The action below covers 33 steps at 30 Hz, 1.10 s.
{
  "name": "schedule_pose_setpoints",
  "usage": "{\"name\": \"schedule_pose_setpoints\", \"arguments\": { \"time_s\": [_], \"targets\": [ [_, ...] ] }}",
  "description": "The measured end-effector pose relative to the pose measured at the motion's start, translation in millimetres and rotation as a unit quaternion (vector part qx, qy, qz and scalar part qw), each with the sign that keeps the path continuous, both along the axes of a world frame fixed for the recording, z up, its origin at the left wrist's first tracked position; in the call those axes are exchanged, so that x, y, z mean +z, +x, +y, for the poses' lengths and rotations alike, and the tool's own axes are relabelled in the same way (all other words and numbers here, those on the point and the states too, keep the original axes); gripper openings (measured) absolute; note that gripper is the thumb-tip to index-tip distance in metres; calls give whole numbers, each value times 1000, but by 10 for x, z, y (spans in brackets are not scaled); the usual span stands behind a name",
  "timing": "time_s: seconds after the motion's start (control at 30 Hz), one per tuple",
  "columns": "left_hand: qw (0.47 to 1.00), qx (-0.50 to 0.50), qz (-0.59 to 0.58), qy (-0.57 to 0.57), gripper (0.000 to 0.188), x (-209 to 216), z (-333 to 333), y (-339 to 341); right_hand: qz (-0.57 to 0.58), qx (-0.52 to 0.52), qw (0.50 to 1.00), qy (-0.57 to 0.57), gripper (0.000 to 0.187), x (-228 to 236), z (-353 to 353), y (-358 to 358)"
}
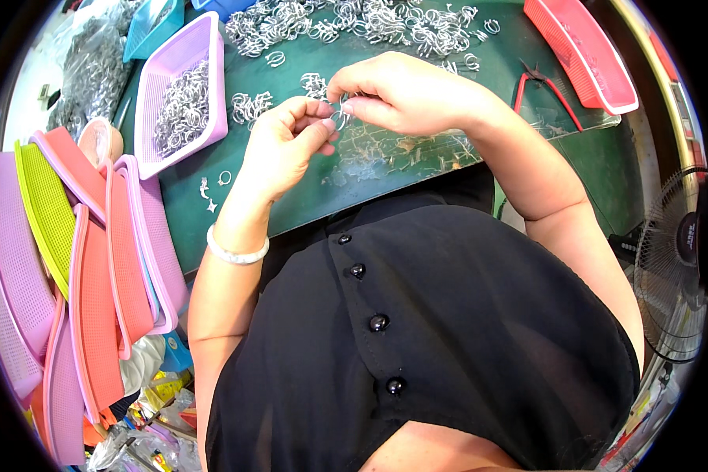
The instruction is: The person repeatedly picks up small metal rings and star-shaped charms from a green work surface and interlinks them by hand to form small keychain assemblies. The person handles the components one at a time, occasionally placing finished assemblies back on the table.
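Over the green tabletop, my left hand (295,145) and my right hand (397,94) meet, thumbs and forefingers pinched together. Between their fingertips is a small silvery metal ring (341,118), partly covered by the fingers. Just beyond my hands lie two small clusters of similar rings, one cluster (252,108) to the left and another (315,85) behind the fingertips. A large heap of silvery rings (377,22) spreads along the far side of the table. Left of my left wrist are a single ring (225,178) and a small dangling metal piece (206,194).
A purple basket (219,94) of silvery rings stands at the left. Red-handled pliers (562,102) lie at the right beside a red basket (621,98). Stacked colourful baskets (94,315) crowd the left edge, with a roll of tape (102,140) above. A fan (669,259) stands far right.
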<state>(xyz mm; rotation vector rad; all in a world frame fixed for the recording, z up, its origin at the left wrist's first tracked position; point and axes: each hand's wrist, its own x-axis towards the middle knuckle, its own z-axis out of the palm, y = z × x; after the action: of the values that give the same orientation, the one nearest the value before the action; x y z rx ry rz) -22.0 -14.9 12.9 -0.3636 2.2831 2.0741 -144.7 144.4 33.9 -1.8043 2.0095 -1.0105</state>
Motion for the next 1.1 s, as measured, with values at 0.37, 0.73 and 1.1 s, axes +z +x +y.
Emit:
{"name": "schedule_pose_setpoints", "arguments": {
  "time_s": [0.37, 0.73, 1.1],
  "targets": [
    [998, -36, -24, 44, 17, -26, 45, -22, -278, 23, 948, 149, 21, -65, -60, -203],
    [997, -69, -43, -13, 16, -12, -23, -49, -113, 80, 984, 112, 18, -34, -93, -233],
    [983, -25, -39, 175, 11, -45, -25, -16, -333, -18, 937, 107, 31, -228, -2, -169]
  ]
}}
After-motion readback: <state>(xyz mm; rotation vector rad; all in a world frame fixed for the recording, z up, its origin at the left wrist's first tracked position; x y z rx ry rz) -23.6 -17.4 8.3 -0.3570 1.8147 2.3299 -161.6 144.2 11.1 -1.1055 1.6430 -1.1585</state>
